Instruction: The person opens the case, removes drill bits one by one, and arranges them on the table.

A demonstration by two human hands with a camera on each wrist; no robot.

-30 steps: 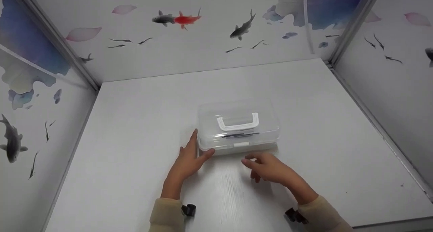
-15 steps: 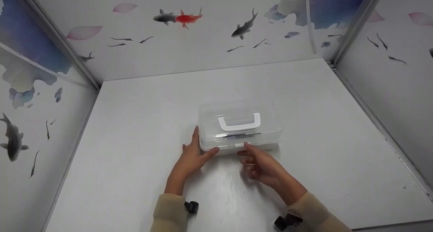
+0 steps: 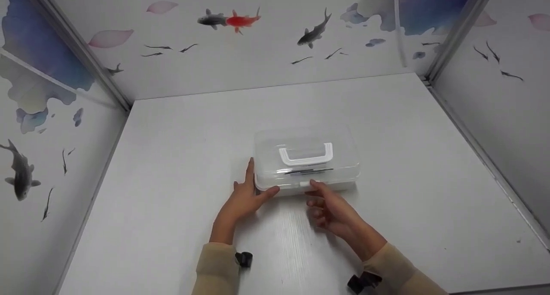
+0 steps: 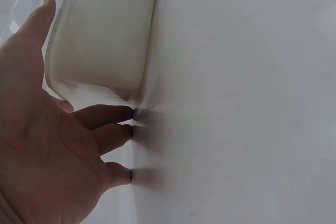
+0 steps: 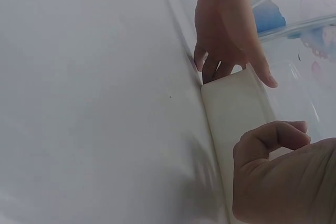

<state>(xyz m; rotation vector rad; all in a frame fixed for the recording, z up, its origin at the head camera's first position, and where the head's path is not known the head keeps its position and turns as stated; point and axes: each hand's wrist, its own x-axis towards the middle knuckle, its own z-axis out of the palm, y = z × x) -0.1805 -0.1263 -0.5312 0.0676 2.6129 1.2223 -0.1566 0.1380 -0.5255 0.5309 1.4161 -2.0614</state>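
A clear-lidded plastic storage box [image 3: 307,136] with a white carry handle [image 3: 306,161] stands shut on the white table. Thin dark items [image 3: 308,172] show through its lid. My left hand [image 3: 242,202] steadies the box's front left corner, thumb along the front and fingers spread down the left side. In the left wrist view, its fingertips [image 4: 128,131] rest on the tabletop beside the box wall [image 4: 105,30]. My right hand [image 3: 337,211] is at the white front latch [image 3: 304,184], thumb on it and forefinger bent just below; the other fingers curl loosely.
White panels painted with fish and petals [image 3: 240,20] enclose the table [image 3: 184,157] at the back and both sides. Black wrist cameras [image 3: 244,259] sit at the sleeve cuffs. The table's front edge [image 3: 498,288] shows at lower right.
My right hand has moved forward and left from in front of the box, turned, and taken hold of the latch. My left hand stays at the corner.
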